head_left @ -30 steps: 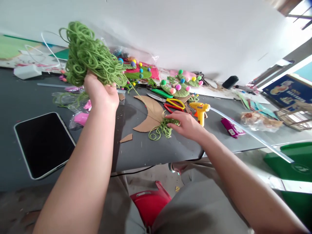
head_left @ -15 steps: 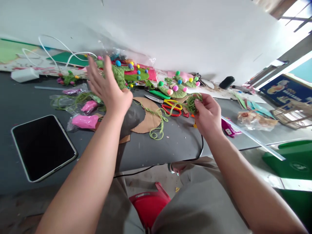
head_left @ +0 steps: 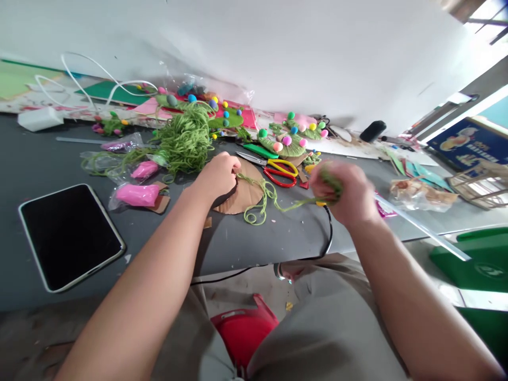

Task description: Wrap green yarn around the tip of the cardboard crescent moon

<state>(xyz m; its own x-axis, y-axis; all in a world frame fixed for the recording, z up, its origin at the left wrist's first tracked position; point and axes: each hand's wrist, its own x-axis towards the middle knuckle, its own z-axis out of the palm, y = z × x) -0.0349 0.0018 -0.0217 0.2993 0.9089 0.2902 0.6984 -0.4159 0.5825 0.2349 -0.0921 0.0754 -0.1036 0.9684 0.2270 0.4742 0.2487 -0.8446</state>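
Note:
My left hand [head_left: 222, 174] is closed at the left edge of a round brown cardboard piece [head_left: 250, 193], its fingertips at the end of a green yarn strand. That strand [head_left: 257, 214] curls over the cardboard and the table and runs right to a small green yarn bundle [head_left: 331, 182]. My right hand [head_left: 349, 193], blurred, is closed around this bundle above the table. A large heap of green yarn [head_left: 184, 137] lies behind my left hand. Scissors with red and yellow handles [head_left: 280, 172] rest behind the cardboard.
A black-screened tablet [head_left: 71, 238] lies at the left, beside pink packets [head_left: 137, 194]. Yarn shapes with coloured pompoms [head_left: 288, 143] line the back. A clear strip [head_left: 424, 227] juts over the table's right edge. A red stool [head_left: 246, 330] stands below.
My left hand has come down from its raised, spread pose to the cardboard and closed, uncovering the yarn heap. My right hand has moved slightly right and lower with the bundle.

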